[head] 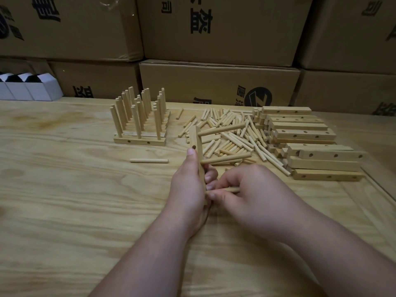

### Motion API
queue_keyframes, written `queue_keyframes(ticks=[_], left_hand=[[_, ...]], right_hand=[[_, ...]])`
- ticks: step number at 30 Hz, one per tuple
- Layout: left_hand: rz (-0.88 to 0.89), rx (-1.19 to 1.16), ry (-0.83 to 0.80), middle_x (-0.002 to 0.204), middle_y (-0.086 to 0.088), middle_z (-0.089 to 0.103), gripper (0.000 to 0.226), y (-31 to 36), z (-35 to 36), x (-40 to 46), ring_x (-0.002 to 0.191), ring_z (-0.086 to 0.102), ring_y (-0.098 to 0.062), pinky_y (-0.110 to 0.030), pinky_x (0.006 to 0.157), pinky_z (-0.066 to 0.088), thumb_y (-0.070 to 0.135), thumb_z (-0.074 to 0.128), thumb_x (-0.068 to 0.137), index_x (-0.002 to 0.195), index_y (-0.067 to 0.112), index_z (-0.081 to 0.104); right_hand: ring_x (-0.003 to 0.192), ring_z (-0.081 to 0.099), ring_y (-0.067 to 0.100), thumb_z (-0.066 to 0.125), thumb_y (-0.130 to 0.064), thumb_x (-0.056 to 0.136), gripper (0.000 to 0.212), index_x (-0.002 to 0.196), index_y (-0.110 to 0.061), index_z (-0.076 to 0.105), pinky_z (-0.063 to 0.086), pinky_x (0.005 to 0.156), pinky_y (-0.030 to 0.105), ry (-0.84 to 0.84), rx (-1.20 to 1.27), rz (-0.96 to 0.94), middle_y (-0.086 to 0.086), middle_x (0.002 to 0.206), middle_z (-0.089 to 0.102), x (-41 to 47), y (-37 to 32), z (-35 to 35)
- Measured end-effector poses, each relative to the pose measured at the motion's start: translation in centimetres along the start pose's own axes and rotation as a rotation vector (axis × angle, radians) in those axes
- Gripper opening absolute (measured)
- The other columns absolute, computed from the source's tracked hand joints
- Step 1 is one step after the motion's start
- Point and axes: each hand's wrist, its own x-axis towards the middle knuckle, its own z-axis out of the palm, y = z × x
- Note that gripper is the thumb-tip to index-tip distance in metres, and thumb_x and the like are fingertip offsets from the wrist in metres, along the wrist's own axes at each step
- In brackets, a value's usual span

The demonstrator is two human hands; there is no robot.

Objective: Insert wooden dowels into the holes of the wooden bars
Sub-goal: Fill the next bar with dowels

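Observation:
My left hand (pixel 188 189) grips a wooden bar (pixel 196 142) that stands nearly on end, thumb beside an open hole. Two dowels stick out of the bar to the right, an upper dowel (pixel 222 129) and a middle dowel (pixel 227 158). My right hand (pixel 252 196) pinches a third dowel (pixel 227 190) whose left tip sits at the bar's lower part, between the fingers of both hands. A pile of loose dowels (pixel 231 133) lies behind the hands. Drilled bars (pixel 310 146) are stacked at the right.
Finished bars with upright dowels (pixel 139 118) stand in rows at the back left. One stray dowel (pixel 149 160) lies on the plywood table (pixel 75 200). Cardboard cartons (pixel 218 82) wall off the back, with small white boxes (pixel 27 88) at far left.

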Motion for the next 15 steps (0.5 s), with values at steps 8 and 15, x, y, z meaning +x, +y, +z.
queue_keyframes(ticks=[8, 15], left_hand=[[0.046, -0.003, 0.015, 0.052, -0.001, 0.041, 0.052, -0.2, -0.1, 0.1, 0.042, 0.035, -0.014, -0.020, 0.039, 0.030, 0.053, 0.037, 0.105, 0.072, 0.013, 0.043], [0.035, -0.073, 0.019, 0.059, -0.002, 0.047, 0.050, -0.6, -0.1, 0.5, 0.048, 0.042, -0.015, -0.022, 0.046, 0.035, 0.048, 0.039, 0.105, 0.073, 0.012, 0.052]], right_hand=[[0.071, 0.060, -0.006, 0.072, -0.043, 0.084, 0.014, 0.072, -0.036, 0.069, 0.041, 0.051, 0.013, 0.064, -0.014, 0.059, -0.016, 0.068, 0.068, -0.3, -0.6, 0.7], [0.057, 0.058, -0.007, 0.086, -0.043, 0.072, 0.021, 0.083, -0.033, 0.071, 0.043, 0.053, 0.018, 0.023, 0.199, 0.201, -0.023, 0.070, 0.067, 0.6, 0.3, -1.0]])
